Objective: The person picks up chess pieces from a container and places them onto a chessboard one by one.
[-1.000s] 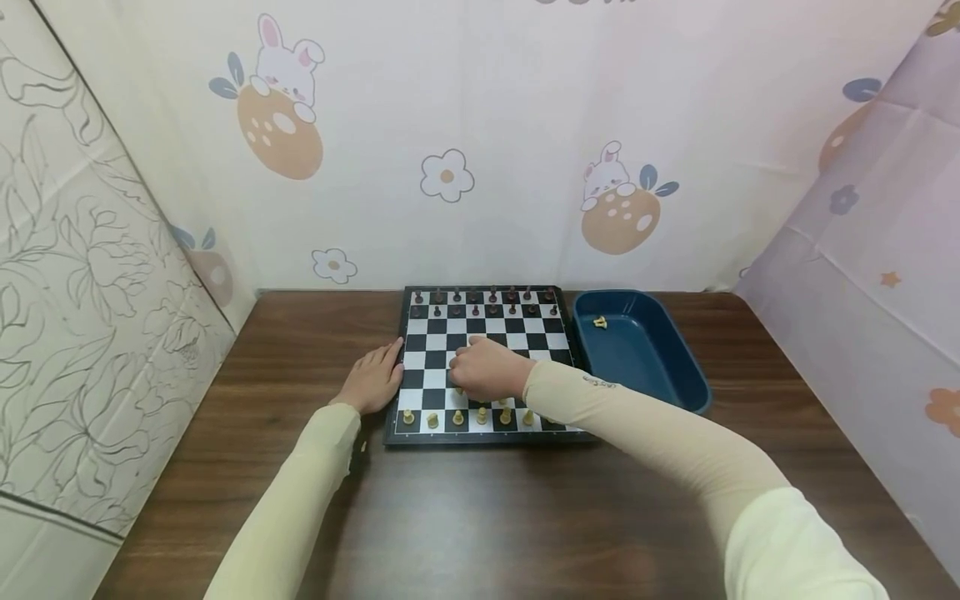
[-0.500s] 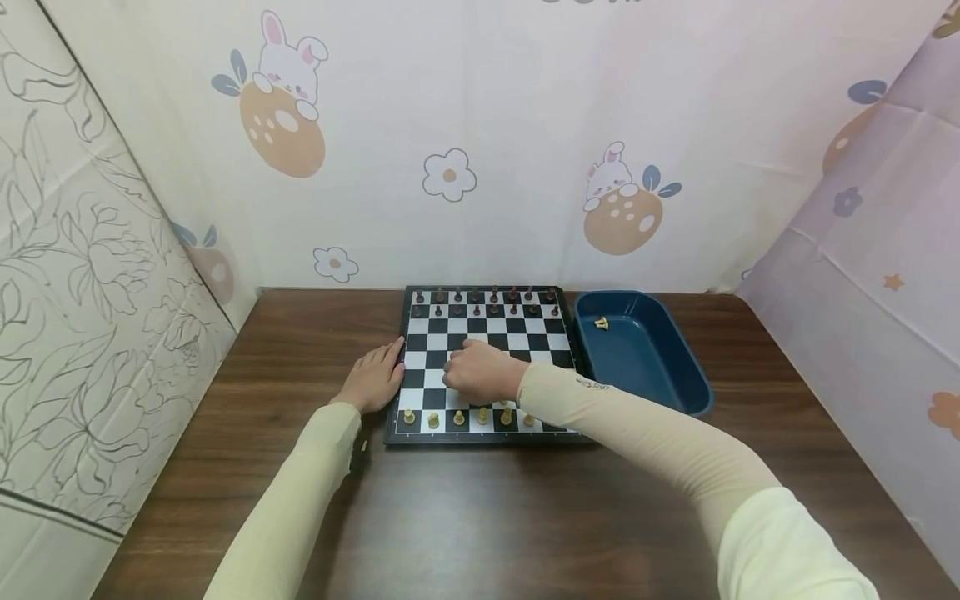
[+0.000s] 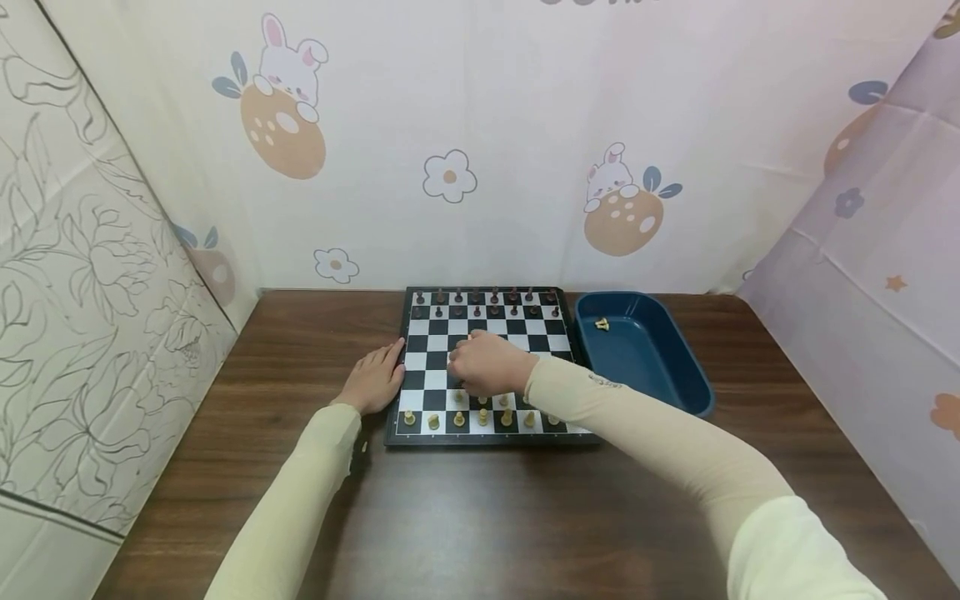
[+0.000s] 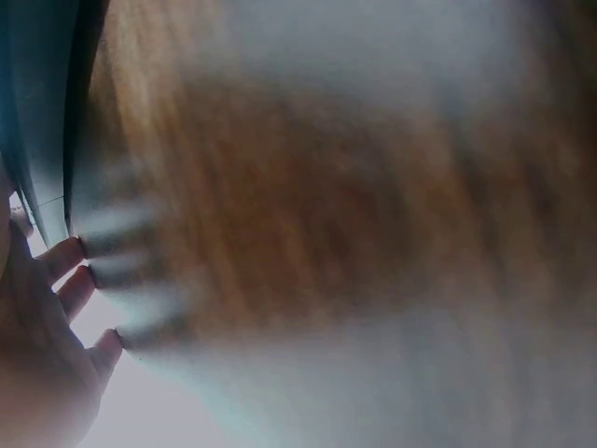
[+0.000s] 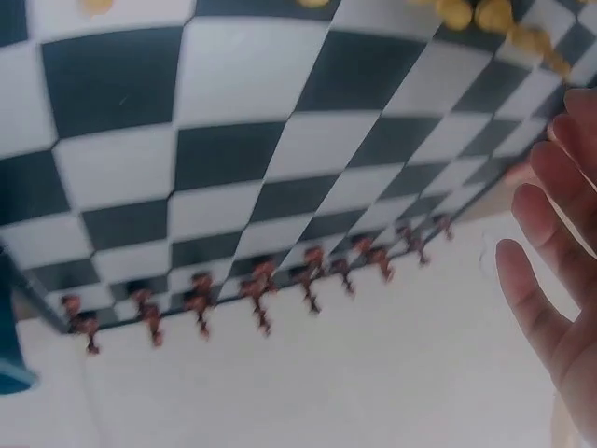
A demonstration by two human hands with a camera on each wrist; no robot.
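Note:
My right hand (image 3: 489, 363) is over the middle of the chessboard (image 3: 414, 360), its fingers relaxed. In the right wrist view its fingers (image 5: 527, 294) bend loosely with no piece showing between them; thumb and index finger are out of sight there. A yellow chess pawn (image 3: 458, 397) stands just below the hand, with other yellow pawns partly covered beside it. Behind them, along the near edge, runs a row of yellow chess pieces (image 3: 483, 417). My left hand (image 3: 371, 379) lies on the table, extended fingertips against the board's left edge.
Two rows of dark red chess pieces (image 3: 458, 297) stand at the board's far side. A blue tray (image 3: 630, 354) right of the board holds a few yellow pieces (image 3: 602, 323). A patterned cloth wall (image 3: 510, 233) rises behind the wooden table (image 3: 450, 517).
My right hand dipped toward the near left, then rose a little up and right, uncovering yellow pawns in the second row. The left hand has stayed put.

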